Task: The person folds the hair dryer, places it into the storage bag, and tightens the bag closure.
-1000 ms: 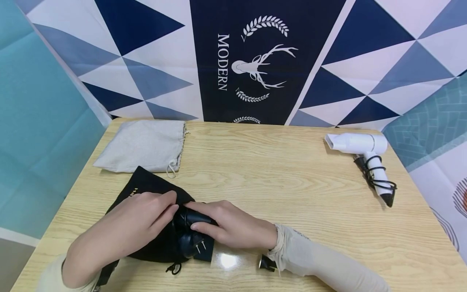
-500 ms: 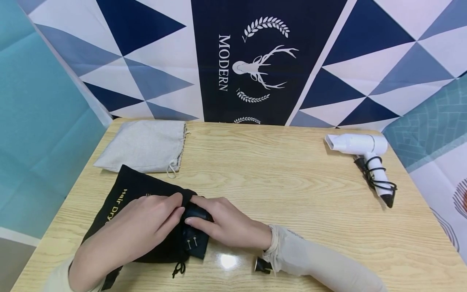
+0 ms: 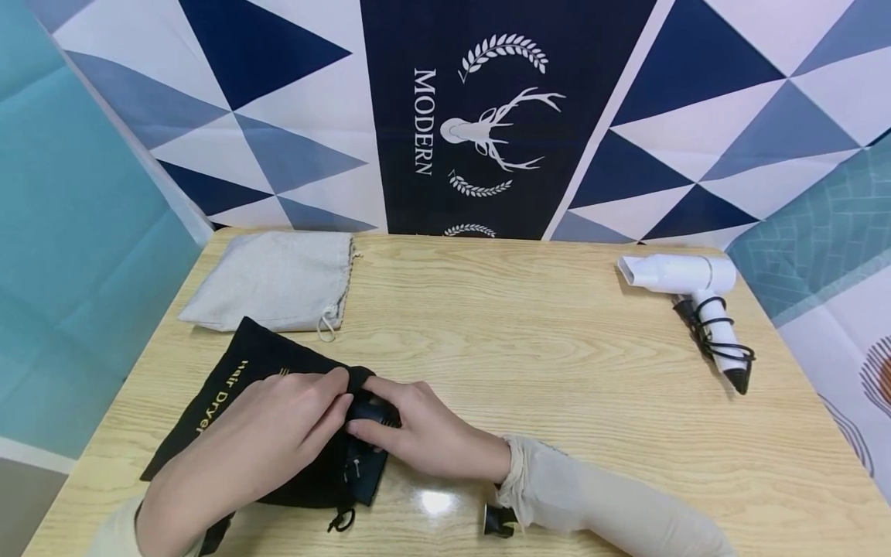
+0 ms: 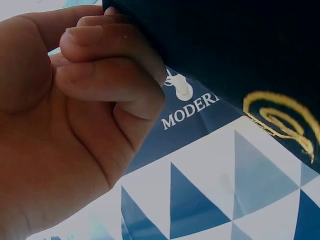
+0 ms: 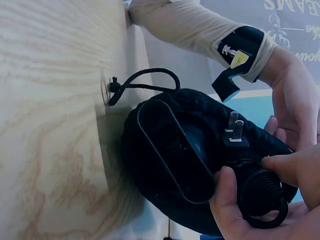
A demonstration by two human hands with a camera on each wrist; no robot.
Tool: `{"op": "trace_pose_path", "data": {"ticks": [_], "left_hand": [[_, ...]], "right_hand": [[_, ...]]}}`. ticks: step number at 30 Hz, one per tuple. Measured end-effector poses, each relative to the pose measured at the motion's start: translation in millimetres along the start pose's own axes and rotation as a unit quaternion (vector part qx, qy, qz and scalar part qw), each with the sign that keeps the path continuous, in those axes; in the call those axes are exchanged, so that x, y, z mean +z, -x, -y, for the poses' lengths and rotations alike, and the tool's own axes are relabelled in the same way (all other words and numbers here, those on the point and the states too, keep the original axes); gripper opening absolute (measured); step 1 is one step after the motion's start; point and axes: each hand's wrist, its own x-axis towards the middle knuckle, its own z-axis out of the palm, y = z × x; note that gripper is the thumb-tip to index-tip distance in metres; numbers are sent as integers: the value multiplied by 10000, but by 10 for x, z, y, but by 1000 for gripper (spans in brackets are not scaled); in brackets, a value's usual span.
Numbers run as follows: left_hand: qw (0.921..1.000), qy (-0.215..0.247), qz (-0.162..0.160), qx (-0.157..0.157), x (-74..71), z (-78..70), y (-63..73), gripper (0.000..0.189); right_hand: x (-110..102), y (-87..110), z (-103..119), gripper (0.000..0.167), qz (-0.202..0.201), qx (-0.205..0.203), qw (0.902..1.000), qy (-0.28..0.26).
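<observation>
Black cloth drawstring bag [image 3: 261,352], gold "Hair Dryer" lettering, at the left of the pale wood-grain table [image 3: 501,340]. Grey cloth drawstring pouch [image 3: 274,282] just behind it. My left hand [image 3: 285,414] pinches the bag's mouth, fingers curled. In that mouth, partly inside: a black hair dryer [image 3: 373,408], its two-pronged plug [image 5: 236,132] showing alongside. My right hand [image 3: 428,433] grips the dryer. Far right, well apart: white hair dryer [image 3: 685,272], black cord wound round its handle.
</observation>
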Motion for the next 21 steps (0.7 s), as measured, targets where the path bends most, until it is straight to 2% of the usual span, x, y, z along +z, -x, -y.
{"op": "trace_pose_path", "data": {"ticks": [5, 11, 17, 21], "left_hand": [[10000, -37, -47, -67, 0, -24, 2, 18], [9997, -157, -209, 3, 2, -56, 13, 21], [9994, -282, -214, -34, 5, -53, 17, 21], [9992, -321, -253, 15, 14, -45, 24, 21]], "right_hand": [[36, -12, 22, 12, -110, -24, 9999, -23], [102, -47, 49, 4, -245, -87, 9996, 72], [215, -45, 29, 10, -137, 77, 9985, -524], [271, -41, 28, 11, -233, 199, 9953, -919]]}}
